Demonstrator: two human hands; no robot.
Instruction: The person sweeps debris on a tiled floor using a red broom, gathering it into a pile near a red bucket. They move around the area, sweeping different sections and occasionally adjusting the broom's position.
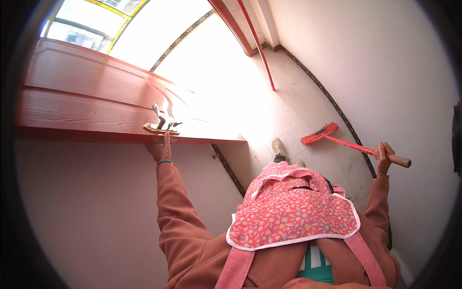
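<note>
A reddish wooden door (90, 108) stands to the left, with a metal lever handle (161, 117) and keys (175, 125) at its lock plate. My left hand (158, 148) is at the door's edge beside the plate, thumb up against it; the other fingers are mostly hidden, so its grip is unclear. On the right, my right hand (383, 156) is closed around the red pole of a push broom (346, 143), near its bare end. The broom's red head (319, 133), with dark and red bristles, rests on the tiled floor.
A second red pole (263, 63) slants down near the far corner. White walls (361, 54) flank the passage, edged by a dark patterned border (330, 97). A yellow-framed window (119, 32) is at upper left. My shoe (278, 148) is on the floor, left of the broom head.
</note>
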